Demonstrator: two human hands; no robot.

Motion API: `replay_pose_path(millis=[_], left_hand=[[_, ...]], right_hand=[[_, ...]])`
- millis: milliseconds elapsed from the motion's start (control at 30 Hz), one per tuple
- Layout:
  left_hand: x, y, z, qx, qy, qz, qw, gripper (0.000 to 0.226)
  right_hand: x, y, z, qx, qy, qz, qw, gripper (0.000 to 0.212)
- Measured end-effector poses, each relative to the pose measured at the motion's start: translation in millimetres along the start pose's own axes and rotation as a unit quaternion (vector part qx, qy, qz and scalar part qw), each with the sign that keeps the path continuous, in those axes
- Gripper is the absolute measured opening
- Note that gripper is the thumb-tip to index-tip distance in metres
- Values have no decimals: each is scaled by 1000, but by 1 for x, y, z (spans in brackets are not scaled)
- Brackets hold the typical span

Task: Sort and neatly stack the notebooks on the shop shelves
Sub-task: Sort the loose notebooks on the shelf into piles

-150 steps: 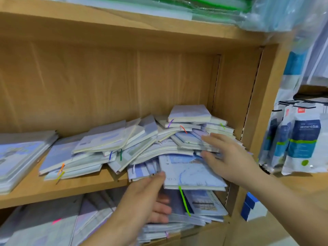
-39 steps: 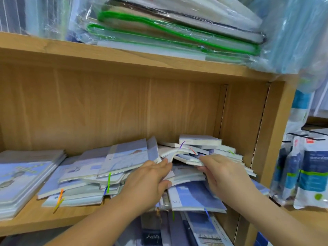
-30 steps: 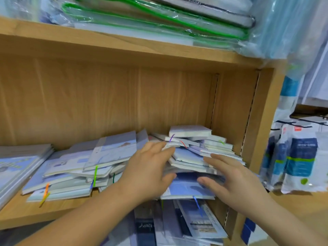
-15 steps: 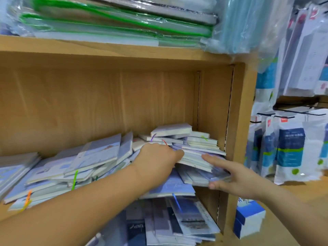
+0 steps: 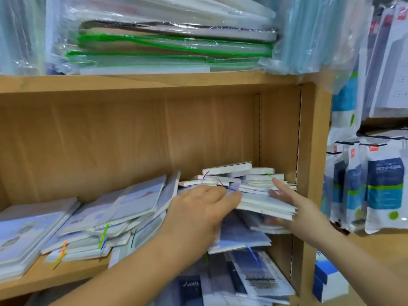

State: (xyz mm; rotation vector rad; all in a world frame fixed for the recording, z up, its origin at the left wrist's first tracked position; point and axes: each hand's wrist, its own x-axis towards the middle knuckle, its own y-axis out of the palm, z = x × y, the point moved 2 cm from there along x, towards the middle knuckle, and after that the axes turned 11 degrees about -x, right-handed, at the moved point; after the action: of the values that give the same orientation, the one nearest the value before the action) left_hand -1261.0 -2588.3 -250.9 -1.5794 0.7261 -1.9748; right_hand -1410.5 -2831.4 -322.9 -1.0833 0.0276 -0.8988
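A loose pile of small pale-blue and white notebooks (image 5: pixel 254 184) lies at the right end of the wooden shelf (image 5: pixel 66 277). My left hand (image 5: pixel 198 215) lies flat against the pile's left side, its straight fingers slid in under the upper notebooks. My right hand (image 5: pixel 295 210) holds the pile's right end, with one finger up along its side and the others blurred beneath. A larger blue notebook (image 5: pixel 240 237) sticks out below my hands. Left of them, more notebooks (image 5: pixel 123 208) with coloured ribbons lie fanned and tilted.
A tidier stack of notebooks (image 5: pixel 22 235) sits at the far left. More notebooks (image 5: pixel 254 279) fill the shelf below. Plastic-wrapped folders (image 5: pixel 172 45) lie on the shelf above. The shelf's side panel (image 5: pixel 309 151) stands right of the pile, with hanging packs (image 5: pixel 384 191) and a blue-white box (image 5: pixel 329 281) beyond.
The view has tilted up and to the left. My left fingers have straightened and slid further right under the upper notebooks. My right hand has risen along the pile's right end.
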Motion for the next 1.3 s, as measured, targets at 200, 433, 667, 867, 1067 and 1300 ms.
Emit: replay_pose_path(millis=[200,433,667,867,1067,1300], left_hand=[[-41,15,4,-110,-13,52,993,42],[-115,-3,46,28,-178,89,980,61],[-128,6,66,-50,-258,123,957,39],[-125,9,61,48,-198,55,977,24],[-121,12,67,41,-230,37,972,23],[-115,29,78,-33,-307,114,944,38]], right_hand=[[-33,-20,28,-71,-69,86,991,107],[-89,-11,100,-241,-193,62,949,83],[-74,21,180,-334,-253,11,908,67],[-57,11,185,-351,-233,-105,901,61],[-60,-15,203,-315,-249,-164,901,59],[-111,-21,191,-348,-307,-239,853,71]])
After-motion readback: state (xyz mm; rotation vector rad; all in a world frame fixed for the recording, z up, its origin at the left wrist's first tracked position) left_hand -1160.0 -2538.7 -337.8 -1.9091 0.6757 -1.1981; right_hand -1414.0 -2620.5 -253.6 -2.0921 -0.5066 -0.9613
